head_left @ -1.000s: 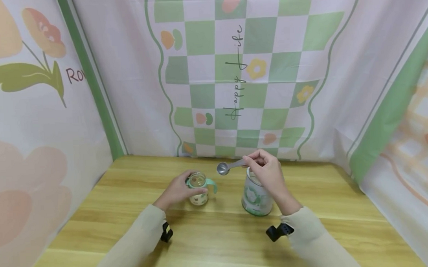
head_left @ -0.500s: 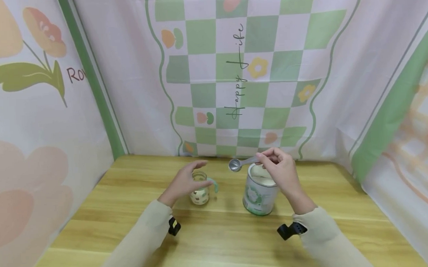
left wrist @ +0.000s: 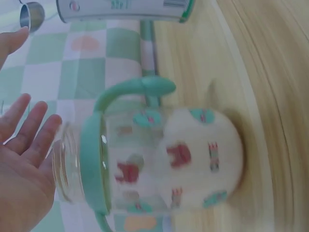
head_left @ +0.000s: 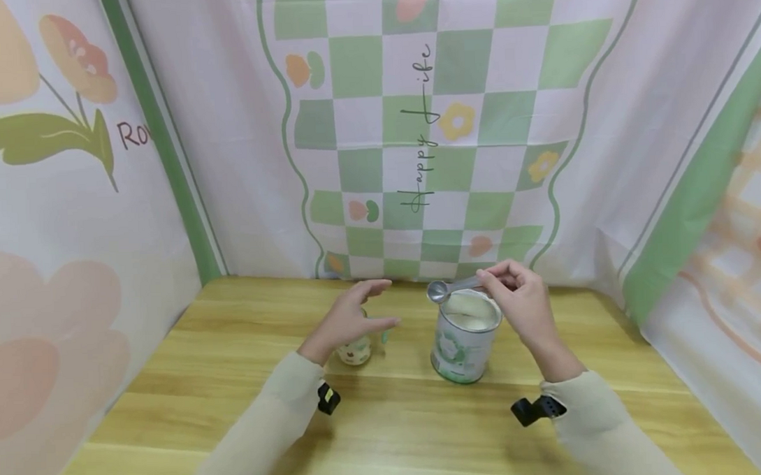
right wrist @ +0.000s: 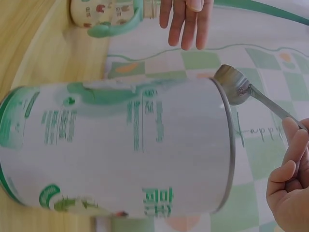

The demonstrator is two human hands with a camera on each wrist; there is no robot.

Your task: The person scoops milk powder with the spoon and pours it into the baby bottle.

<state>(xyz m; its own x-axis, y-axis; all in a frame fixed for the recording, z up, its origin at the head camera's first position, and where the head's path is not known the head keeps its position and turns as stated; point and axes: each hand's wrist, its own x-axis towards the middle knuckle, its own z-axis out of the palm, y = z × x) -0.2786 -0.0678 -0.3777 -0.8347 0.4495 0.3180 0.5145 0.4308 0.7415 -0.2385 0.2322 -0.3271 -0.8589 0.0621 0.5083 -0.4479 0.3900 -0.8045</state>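
My right hand (head_left: 522, 299) pinches the handle of a metal measuring spoon (head_left: 438, 291), whose bowl is over the near-left rim of a white and green milk powder can (head_left: 461, 353). Pale powder shows inside the open can. My left hand (head_left: 352, 319) is spread, fingers apart, holding nothing; it hangs over a small baby bottle (head_left: 356, 351) and hides much of it in the head view. In the left wrist view the clear bottle (left wrist: 178, 159) has a mint collar with handles, bear prints, an uncapped neck and whitish contents in its lower part.
Both containers stand on a wooden table (head_left: 387, 419), the can to the right of the bottle. A printed cloth (head_left: 409, 159) hangs behind the table's back edge, with more cloth on the left and right sides.
My left hand has let go of the bottle and moved right and up, fingers spread. My right hand has carried the spoon rightward from between the containers to the can's rim.
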